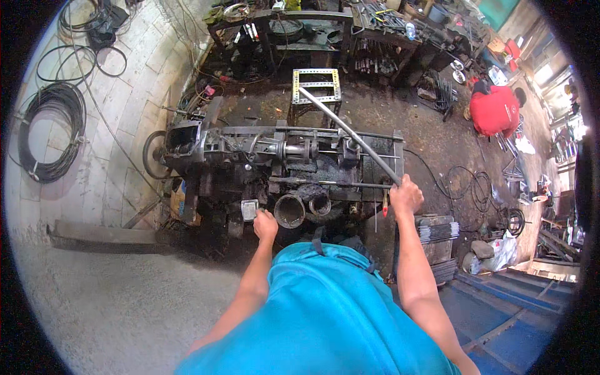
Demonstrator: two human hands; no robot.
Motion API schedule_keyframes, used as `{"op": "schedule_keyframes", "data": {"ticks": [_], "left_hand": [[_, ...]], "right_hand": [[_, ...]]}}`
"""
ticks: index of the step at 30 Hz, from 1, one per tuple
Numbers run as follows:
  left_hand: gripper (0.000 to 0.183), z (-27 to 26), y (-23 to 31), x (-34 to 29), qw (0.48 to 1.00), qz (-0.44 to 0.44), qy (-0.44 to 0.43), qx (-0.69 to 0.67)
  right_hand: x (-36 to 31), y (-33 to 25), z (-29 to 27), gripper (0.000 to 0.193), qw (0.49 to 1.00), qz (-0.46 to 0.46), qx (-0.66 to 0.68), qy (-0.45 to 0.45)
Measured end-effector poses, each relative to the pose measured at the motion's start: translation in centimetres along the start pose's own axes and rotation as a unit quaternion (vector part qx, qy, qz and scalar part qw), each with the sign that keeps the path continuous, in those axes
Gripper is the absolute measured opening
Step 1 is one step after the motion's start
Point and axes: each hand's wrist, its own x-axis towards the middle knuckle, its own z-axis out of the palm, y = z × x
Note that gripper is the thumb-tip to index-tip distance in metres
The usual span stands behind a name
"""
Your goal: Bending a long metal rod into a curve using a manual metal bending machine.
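Observation:
My right hand (pixel 407 195) is wrapped round the near end of a long grey metal rod (pixel 350 132), which slants up and away to the left. The rod's far end is over a perforated metal stool (pixel 316 84), and whether they touch I cannot tell. My left hand (pixel 265 225) is closed at the edge of a small pale rectangular piece (pixel 249 210) with a dark rim; its kind is unclear. Between and beyond my hands stretches a dark, greasy lathe (pixel 300 150). Two round open metal tubes (pixel 290 210) lie at its near side.
A person in red (pixel 494 111) crouches at the right on the stained floor (pixel 375 97). Cluttered workbenches (pixel 387 34) line the back. Coiled black hose (pixel 50 131) hangs on the left wall, and a cable (pixel 478 190) loops across the floor. Stacked metal parts (pixel 437 237) stand beside my right forearm.

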Motion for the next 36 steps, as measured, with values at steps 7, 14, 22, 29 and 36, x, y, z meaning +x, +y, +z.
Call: {"op": "schedule_keyframes", "data": {"ticks": [7,14,22,29,36], "left_hand": [[0.028,0.4,0.0,0.5,1.0,-0.01,0.011,-0.003],[0.029,0.3,0.3,0.5,1.0,-0.016,-0.01,0.002],[0.029,0.9,-0.7,0.8,0.999,0.027,0.025,0.011],[0.029,0.2,-0.1,0.0,0.999,0.023,0.016,0.025],[0.029,-0.4,0.8,-0.1,0.999,0.011,0.002,0.034]], "right_hand": [[0.2,0.4,0.5,0.022,1.0,0.007,-0.001,-0.013],[0.7,0.5,0.6,0.02,1.0,-0.007,0.001,0.0],[0.5,0.1,0.6,0.021,1.0,-0.011,0.004,-0.013],[0.5,0.8,1.3,0.021,1.0,-0.014,0.016,0.0],[0.9,0.9,0.8,0.022,1.0,-0.015,0.015,-0.01]]}}
